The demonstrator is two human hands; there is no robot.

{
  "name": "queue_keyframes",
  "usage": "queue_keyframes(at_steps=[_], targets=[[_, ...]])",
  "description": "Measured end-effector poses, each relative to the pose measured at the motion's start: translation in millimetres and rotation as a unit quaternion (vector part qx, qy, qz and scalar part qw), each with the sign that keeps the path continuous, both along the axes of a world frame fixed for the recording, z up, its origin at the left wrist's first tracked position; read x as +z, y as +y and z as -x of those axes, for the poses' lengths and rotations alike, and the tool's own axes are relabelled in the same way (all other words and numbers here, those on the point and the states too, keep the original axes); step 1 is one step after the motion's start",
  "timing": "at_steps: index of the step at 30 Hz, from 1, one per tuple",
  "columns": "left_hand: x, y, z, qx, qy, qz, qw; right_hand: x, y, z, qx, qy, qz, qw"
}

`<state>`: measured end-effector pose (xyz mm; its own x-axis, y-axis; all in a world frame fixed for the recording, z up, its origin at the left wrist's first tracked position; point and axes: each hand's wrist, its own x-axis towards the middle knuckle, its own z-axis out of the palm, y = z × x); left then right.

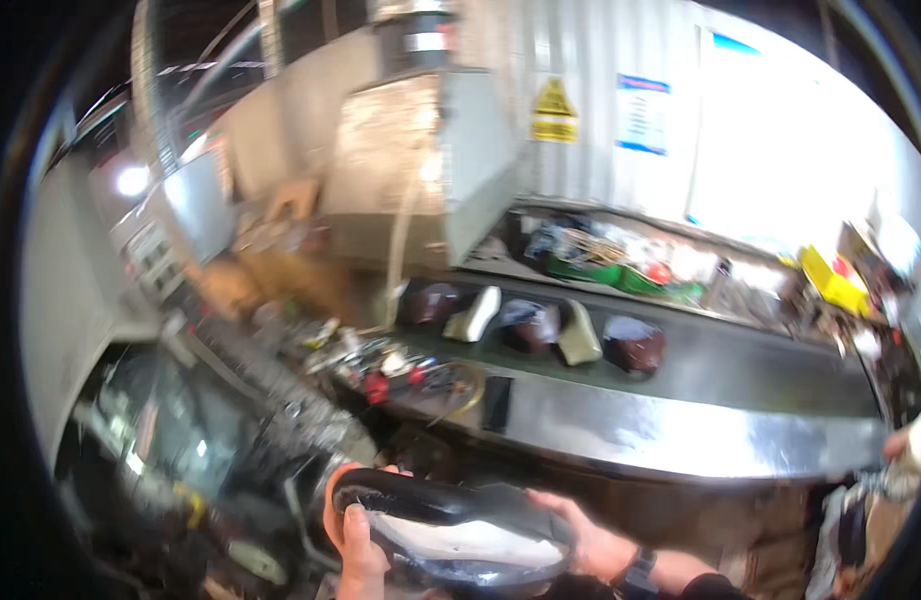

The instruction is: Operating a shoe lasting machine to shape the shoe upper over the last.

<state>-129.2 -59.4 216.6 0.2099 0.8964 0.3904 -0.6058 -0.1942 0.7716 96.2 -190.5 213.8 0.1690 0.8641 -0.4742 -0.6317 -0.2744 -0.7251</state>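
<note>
A glossy, elongated black piece with rounded ends (451,535) is held level at the lower middle; its exact kind cannot be made out. My left hand (359,535) grips its left end, thumb on top. At the other end, my right hand (591,540) closes on it, with a dark band around that wrist. Beyond my hands, on the dark belt, several shoe-shaped pieces stand in a row. Among them are a brown one (636,345), a pale beige one (579,335) and a whitish one (475,315).
A metal ledge (681,425) edges the belt (761,365) on my side. Small clutter (391,370) lies left of it. A large box-like housing (396,170) covers the belt's left end. A green tray (621,280) sits behind the belt, and cloth (881,510) is at far right.
</note>
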Motion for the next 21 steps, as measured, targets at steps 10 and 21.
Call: queue_keyframes(at_steps=[10,21], targets=[[-165,68,-183,-0.159,0.42,0.107,0.887,-127,-46,-375,-0.414,-0.157,-0.135,0.886],[-193,65,-186,-0.085,0.469,0.177,0.861,-373,74,-545,-0.556,0.066,-0.047,0.827]])
